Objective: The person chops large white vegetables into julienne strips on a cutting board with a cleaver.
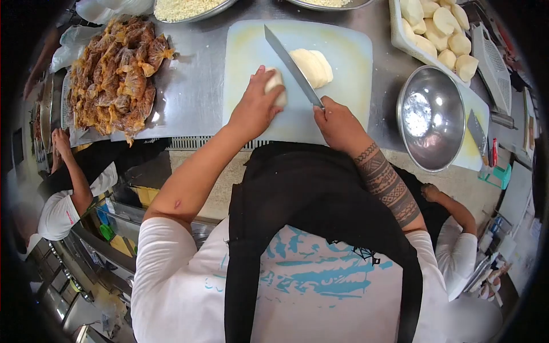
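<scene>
Steel counter point(194, 86) w/ pale cutting board point(343, 108) mid-scene. L arm stretched fwd, left hand point(254, 108) curled over white piece point(275, 86) on board's left. R arm bent, right hand point(338, 124) clamped on knife point(291, 66), blade slanting far-left betw. piece & slices point(314, 66)

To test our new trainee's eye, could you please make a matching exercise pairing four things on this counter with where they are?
1 knife
2 white piece
3 metal bowl
4 brown bagged packets

A right of cutting board
B under left hand
C in right hand
D left of cutting board

Pairs: 1-C, 2-B, 3-A, 4-D
</scene>
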`<action>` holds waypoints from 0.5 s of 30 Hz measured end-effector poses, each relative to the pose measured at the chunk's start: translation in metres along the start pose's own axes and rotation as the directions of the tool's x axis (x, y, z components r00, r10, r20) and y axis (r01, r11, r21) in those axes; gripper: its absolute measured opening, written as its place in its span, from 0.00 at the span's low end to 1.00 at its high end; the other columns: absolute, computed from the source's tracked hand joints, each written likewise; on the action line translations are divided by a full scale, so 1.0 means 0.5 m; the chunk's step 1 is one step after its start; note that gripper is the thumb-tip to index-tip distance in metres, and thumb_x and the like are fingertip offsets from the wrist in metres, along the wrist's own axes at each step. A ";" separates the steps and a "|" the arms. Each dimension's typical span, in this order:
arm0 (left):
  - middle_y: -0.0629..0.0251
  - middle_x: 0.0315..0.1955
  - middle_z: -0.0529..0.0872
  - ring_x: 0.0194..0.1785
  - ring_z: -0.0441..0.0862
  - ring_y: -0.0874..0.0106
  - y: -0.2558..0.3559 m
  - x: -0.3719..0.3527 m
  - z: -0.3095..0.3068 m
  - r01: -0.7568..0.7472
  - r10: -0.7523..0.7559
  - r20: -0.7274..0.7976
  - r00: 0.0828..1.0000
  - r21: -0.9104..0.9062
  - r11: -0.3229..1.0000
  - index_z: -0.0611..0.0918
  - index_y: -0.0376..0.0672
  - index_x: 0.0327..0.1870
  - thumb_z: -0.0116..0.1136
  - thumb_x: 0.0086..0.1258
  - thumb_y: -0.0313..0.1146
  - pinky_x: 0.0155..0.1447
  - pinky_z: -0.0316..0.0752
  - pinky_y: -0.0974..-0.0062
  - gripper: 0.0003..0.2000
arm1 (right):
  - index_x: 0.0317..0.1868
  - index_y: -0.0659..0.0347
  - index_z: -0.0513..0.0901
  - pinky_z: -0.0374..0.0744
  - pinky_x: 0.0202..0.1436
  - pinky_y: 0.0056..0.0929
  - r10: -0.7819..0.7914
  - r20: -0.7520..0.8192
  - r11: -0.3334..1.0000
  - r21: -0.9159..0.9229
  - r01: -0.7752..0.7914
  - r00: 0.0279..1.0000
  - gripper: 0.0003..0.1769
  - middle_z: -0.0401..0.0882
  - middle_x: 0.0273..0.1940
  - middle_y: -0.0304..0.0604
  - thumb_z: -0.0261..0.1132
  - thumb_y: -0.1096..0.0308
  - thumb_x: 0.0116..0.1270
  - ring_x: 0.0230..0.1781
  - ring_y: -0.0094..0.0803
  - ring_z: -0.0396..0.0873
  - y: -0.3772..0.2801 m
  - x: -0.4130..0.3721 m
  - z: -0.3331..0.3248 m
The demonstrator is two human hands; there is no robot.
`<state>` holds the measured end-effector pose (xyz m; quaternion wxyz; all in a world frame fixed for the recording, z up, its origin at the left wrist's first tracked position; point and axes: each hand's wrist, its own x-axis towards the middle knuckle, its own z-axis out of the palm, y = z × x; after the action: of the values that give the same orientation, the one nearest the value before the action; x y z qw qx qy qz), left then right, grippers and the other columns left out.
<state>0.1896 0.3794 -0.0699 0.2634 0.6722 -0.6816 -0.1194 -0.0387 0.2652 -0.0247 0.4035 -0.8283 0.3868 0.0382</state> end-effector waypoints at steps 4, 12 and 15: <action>0.45 0.73 0.73 0.75 0.74 0.41 0.029 0.046 -0.082 0.292 -0.284 0.087 0.955 -0.109 0.950 0.81 0.47 0.67 0.77 0.62 0.23 0.76 0.77 0.53 0.30 | 0.47 0.68 0.76 0.82 0.50 0.60 0.023 0.021 1.000 0.017 -0.023 1.000 0.19 0.86 0.37 0.67 0.56 0.57 0.85 0.43 0.67 0.86 -0.003 0.003 -0.004; 0.48 0.62 0.78 0.62 0.83 0.44 0.038 0.097 -0.060 0.418 -0.402 0.196 0.895 -0.051 0.907 0.79 0.46 0.68 0.78 0.63 0.26 0.64 0.83 0.54 0.31 | 0.47 0.69 0.74 0.82 0.47 0.61 -0.008 -0.030 1.000 0.003 0.008 1.000 0.19 0.86 0.36 0.67 0.55 0.57 0.85 0.41 0.67 0.85 -0.004 -0.002 0.021; 0.48 0.59 0.79 0.59 0.84 0.44 0.069 0.110 -0.082 0.406 -0.408 0.209 0.889 0.052 0.912 0.80 0.45 0.66 0.78 0.63 0.26 0.62 0.83 0.52 0.29 | 0.48 0.68 0.74 0.81 0.46 0.61 -0.006 -0.053 1.000 0.009 0.006 0.999 0.18 0.86 0.35 0.67 0.56 0.57 0.85 0.40 0.67 0.85 -0.006 -0.003 0.028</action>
<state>0.1838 0.3359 -0.0071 0.1550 0.7839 -0.5505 -0.2416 -0.0341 0.2769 -0.0315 0.3971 -0.8283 0.3951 0.0130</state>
